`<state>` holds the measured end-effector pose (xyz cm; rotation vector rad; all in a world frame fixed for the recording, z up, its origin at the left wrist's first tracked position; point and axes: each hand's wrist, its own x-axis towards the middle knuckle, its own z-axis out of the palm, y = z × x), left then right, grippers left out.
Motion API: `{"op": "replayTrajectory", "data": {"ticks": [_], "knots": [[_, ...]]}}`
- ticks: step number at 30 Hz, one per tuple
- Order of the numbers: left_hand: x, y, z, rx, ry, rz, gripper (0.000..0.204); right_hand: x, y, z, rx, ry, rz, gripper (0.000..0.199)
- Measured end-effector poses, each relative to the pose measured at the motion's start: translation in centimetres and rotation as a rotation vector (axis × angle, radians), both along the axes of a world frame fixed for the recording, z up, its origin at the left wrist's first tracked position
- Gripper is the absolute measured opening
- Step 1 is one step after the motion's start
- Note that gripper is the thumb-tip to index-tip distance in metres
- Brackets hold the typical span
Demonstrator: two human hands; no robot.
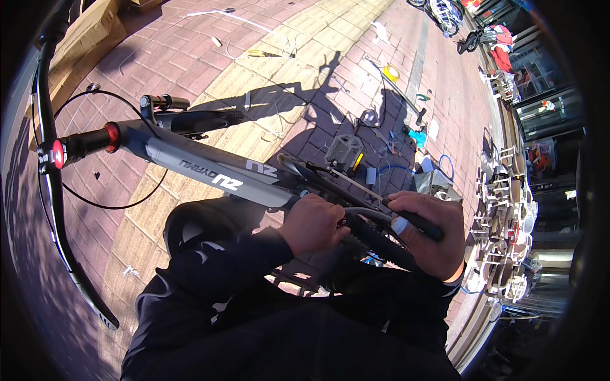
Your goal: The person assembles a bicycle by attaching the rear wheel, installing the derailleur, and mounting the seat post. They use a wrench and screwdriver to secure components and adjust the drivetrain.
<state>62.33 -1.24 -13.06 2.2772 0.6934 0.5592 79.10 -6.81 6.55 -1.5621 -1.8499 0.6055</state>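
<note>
A grey bicycle frame (210,173) with white lettering lies across the view in front of me. My left hand (312,223) is closed around the seat end of its top tube. A small red and black part (343,221) shows at those fingertips, but the rest of it is hidden. My right hand (438,232) grips a black-handled tool (424,225), its thumb wrapped in white tape. A thin pale shaft reaches from near this handle toward the frame; whether they join is unclear. Below my hands a dark tyre (381,244) is partly covered.
The handlebar (56,216) curves down the left side, with looping black cables. Cardboard (82,54) stands at far left. Yellow-handled pliers (262,54), yellow tape (391,73), a grey pedal (345,151) and scattered tools lie on the brick paving. White chairs (508,254) line the right.
</note>
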Motion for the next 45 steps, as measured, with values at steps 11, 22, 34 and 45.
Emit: {"op": "replayTrajectory", "data": {"ticks": [11,22,34,45], "knots": [[0.1,0.0,-0.4,0.056,-0.086,0.02,0.026,-1.1,10.4,-21.8,-0.326,-0.126,-0.15,0.034],[0.2,0.1,0.4,0.072,-0.172,0.057,0.025,1.5,8.6,-25.5,-0.252,0.338,-0.097,0.037],[-2.7,-6.2,-8.2,-0.346,0.546,0.177,0.068,1.7,8.6,-26.4,-0.233,0.352,-0.09,0.035],[3.3,-7.0,-17.3,-0.78,0.487,0.194,0.075,2.9,7.4,-25.5,-0.156,0.438,-0.052,0.028]]}}
